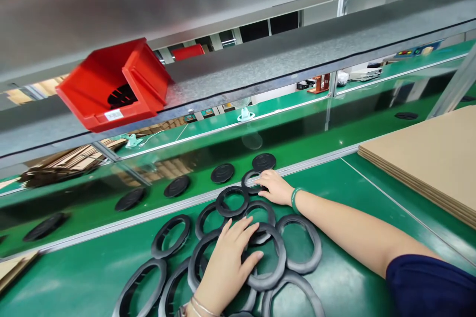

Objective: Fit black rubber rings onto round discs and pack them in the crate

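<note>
Many dark rings: spread loosely on the near green table, several overlapping under and around the left hand.
Left hand: fingers spread apart, palm down over the middle of the heap; no clamp on any ring shows.
Right hand: farther off, fingertips at the right edge of the small ring; whether they pinch it, I cannot tell.
Small ring: by the metal rail, at the far end of the heap.
Black discs: laid out singly along the green belt beyond the rail.
Progress: probably partway; the discs stand spaced in a row, while most rings lie unsorted on the near side.
Red bin: far left on the shelf, dark pieces inside.
</note>
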### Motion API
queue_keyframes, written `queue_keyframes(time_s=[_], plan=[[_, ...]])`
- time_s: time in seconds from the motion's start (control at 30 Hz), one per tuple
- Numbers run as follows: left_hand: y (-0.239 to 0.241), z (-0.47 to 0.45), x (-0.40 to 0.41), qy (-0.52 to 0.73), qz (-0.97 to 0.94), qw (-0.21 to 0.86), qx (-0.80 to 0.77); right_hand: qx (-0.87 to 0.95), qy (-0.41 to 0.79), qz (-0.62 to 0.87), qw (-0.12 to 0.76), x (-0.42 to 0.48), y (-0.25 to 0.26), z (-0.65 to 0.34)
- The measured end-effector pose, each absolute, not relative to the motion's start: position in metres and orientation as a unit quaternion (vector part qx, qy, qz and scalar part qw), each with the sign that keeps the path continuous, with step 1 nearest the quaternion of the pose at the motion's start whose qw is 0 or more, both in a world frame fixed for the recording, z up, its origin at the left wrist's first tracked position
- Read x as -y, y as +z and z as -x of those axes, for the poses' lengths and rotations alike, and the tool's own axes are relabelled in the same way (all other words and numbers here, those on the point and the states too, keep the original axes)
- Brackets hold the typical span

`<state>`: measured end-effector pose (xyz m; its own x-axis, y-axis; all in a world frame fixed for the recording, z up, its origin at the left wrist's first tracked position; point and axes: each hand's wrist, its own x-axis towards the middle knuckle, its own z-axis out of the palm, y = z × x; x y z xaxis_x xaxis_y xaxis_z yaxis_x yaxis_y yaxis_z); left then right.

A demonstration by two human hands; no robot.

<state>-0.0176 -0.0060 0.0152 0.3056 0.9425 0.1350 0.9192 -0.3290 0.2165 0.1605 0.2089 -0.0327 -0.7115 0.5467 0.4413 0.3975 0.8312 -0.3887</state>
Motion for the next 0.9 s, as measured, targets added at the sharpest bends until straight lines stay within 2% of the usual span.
queue_keyframes(time_s=[0.3, 0.6, 0.9], plan=[[0.012, 0.031, 0.003, 0.141, -0.76, 0.012, -0.635, 0.934, 0.23, 0.149, 0.229, -0.196, -0.027, -0.174], [0.01, 0.03, 0.004, 0.122, -0.763, 0.064, -0.631, 0.937, 0.219, 0.175, 0.207, -0.195, -0.025, -0.171], [0.024, 0.014, 0.013, 0.176, -0.746, 0.092, -0.636, 0.963, 0.158, 0.201, 0.084, -0.176, -0.018, -0.165]])
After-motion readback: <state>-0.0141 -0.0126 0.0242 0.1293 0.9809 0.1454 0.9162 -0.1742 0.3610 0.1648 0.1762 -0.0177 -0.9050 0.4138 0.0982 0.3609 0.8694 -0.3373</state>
